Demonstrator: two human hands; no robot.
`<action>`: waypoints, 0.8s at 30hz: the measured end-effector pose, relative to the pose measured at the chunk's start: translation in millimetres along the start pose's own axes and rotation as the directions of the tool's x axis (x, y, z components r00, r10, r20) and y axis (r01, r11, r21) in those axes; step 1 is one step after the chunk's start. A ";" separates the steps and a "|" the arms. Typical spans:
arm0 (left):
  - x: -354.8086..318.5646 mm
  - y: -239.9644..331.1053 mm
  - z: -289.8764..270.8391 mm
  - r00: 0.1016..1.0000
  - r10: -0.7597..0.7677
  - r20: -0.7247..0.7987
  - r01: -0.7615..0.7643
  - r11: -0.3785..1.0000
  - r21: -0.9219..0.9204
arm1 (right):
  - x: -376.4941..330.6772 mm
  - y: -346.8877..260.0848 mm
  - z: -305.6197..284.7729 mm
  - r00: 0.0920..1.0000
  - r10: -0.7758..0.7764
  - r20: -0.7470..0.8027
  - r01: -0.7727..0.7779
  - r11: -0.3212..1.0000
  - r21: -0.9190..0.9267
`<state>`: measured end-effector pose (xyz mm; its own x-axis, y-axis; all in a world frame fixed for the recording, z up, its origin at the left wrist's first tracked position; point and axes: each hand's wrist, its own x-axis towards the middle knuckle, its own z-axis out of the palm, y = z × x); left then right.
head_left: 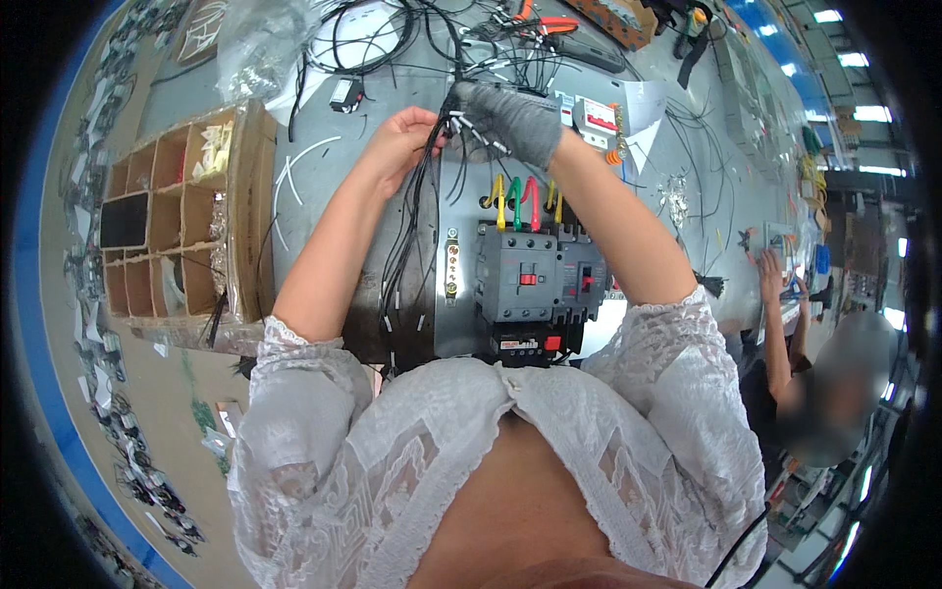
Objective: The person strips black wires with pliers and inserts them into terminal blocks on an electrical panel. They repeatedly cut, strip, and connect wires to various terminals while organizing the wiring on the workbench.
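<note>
A bundle of thin black wires (420,201), several with white sleeves at their ends, runs down the metal panel (456,329). My bare left hand (400,149) is closed at the bundle's left side, its fingertips pinching the wires. On the other side, my right hand (515,123) in a grey glove is closed around the upper part of the bundle. White wire ends (476,131) stick out between the two hands. Nearer to me, a dark grey circuit breaker (525,273) is fixed on the panel, with short yellow, green and red wires (516,203) above it.
A divided cardboard box (265,216) with small parts stands at left. White tubing (285,185) and a small black device (346,94) lie beside it. Coiled black cable (368,59) and orange-handled pliers (549,26) are at the far side. Another person's hands (772,282) work at right.
</note>
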<state>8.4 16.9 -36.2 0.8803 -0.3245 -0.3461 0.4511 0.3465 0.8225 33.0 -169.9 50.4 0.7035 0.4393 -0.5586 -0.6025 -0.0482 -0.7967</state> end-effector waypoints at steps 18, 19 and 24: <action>-92.0 110.9 -4.3 0.711 0.644 -0.283 -0.702 0.672 -0.235 | 27.5 33.1 10.0 0.974 -0.094 -0.206 0.020 0.942 -0.334; -97.2 122.4 -3.7 0.650 0.699 -0.299 -0.753 0.646 -0.126 | 25.8 31.3 10.9 0.973 -0.087 -0.213 0.004 0.932 -0.363; -138.3 228.1 -75.6 0.468 0.834 -0.291 -0.863 0.503 0.053 | 27.3 31.6 10.7 0.982 -0.055 -0.179 -0.003 0.951 -0.311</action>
<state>0.6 207.3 165.2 0.8313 0.3932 0.3928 -0.5405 0.4074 0.7361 29.2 -149.8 12.5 0.7917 0.2739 -0.5461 -0.4579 -0.3258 -0.8272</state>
